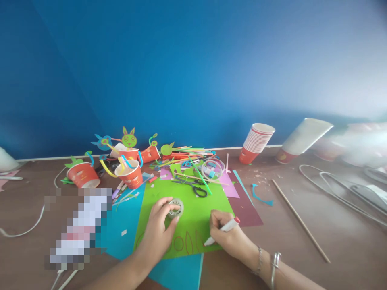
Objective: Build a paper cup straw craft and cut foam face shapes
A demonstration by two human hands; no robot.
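Observation:
A green paper sheet [187,219] lies before me, with red-brown ovals and pointed loops drawn along its lower edge. My right hand [225,233] grips a white marker [229,224] with a red end, its tip down at the rightmost loop. On the sheet, my left hand [160,221] is closed around a small roll of tape [180,208], fingers on its ring and thumb along the near side. That hand hides part of the drawn row. Black-handled scissors [200,191] rest on the sheet's far part, beyond both hands.
Decorated red paper cups [83,175] stand and lie at the far left. Behind the sheet is a pile of coloured straws [187,153]. Stacked cups [256,141] lean near the blue wall. A wooden stick [299,219] and white cables [335,189] lie to the right; blue paper [121,237] sits underneath.

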